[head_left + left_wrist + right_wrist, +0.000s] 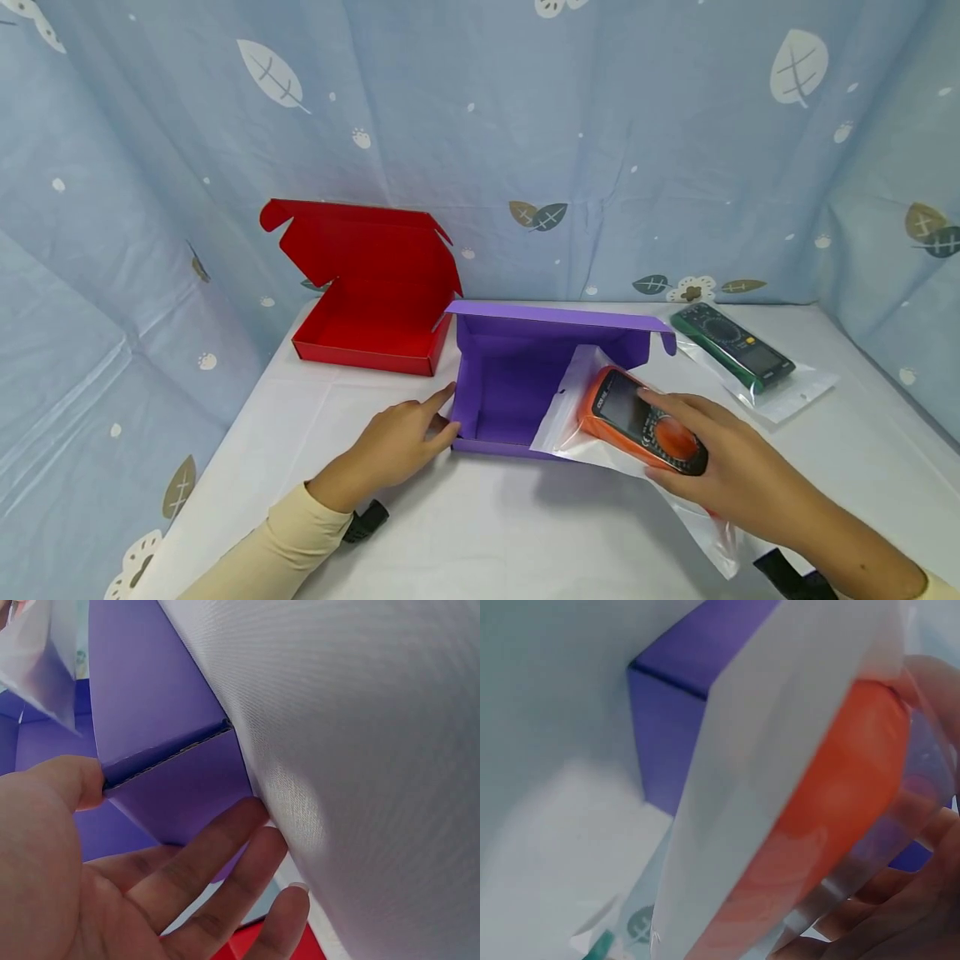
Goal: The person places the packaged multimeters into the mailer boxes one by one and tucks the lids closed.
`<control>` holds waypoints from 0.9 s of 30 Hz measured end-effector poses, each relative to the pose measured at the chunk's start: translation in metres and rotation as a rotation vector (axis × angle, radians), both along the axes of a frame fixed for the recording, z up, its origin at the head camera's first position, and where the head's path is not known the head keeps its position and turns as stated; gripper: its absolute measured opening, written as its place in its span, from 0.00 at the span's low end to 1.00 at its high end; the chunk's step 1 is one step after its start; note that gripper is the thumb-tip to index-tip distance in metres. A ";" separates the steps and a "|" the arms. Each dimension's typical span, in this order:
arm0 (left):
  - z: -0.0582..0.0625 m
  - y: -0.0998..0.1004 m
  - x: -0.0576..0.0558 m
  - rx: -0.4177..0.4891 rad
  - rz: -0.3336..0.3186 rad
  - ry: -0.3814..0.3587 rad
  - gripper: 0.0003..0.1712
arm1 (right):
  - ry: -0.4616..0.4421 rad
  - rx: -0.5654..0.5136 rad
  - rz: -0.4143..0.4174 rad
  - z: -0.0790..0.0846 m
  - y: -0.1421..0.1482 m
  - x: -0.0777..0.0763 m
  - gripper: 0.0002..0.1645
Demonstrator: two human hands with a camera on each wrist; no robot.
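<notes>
My right hand (738, 471) grips an orange multimeter (637, 417) in a clear plastic bag (562, 425). It is tilted over the right part of an open purple box (502, 392), hiding the box's front right corner. In the right wrist view the multimeter's orange side (840, 780) shows through the bag, with fingers wrapped around it. My left hand (401, 442) holds the box's left wall near the front corner. The left wrist view shows the thumb (86, 784) at the wall's edge and the other fingers along its outer side.
An open red box (367, 325) stands at the back left, its lid raised against the curtain. A green multimeter (735, 346) in a clear bag lies at the back right. White cloth (480, 533) covers the table, and a patterned blue curtain (450, 100) hangs behind.
</notes>
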State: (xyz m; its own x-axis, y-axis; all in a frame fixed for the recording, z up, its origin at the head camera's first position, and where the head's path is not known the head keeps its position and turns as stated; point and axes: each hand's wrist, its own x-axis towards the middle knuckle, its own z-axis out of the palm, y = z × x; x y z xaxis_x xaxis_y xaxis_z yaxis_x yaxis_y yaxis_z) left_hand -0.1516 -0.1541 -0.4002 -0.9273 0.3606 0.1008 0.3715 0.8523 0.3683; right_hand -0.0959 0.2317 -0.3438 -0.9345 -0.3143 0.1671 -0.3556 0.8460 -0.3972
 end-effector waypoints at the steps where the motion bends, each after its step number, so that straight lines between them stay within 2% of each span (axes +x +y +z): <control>1: 0.000 0.000 0.000 -0.002 0.001 0.003 0.33 | -0.001 -0.005 0.010 0.001 -0.003 -0.001 0.54; 7: 0.001 0.001 0.000 -0.009 0.004 0.004 0.33 | 0.022 -0.049 0.090 0.003 -0.021 -0.008 0.51; 15: 0.001 0.001 0.001 -0.010 0.005 0.019 0.33 | 0.053 -0.034 0.140 0.003 -0.045 -0.018 0.50; 27: 0.000 0.001 -0.001 -0.006 0.014 -0.012 0.33 | 0.081 -0.021 0.228 0.000 -0.070 -0.036 0.49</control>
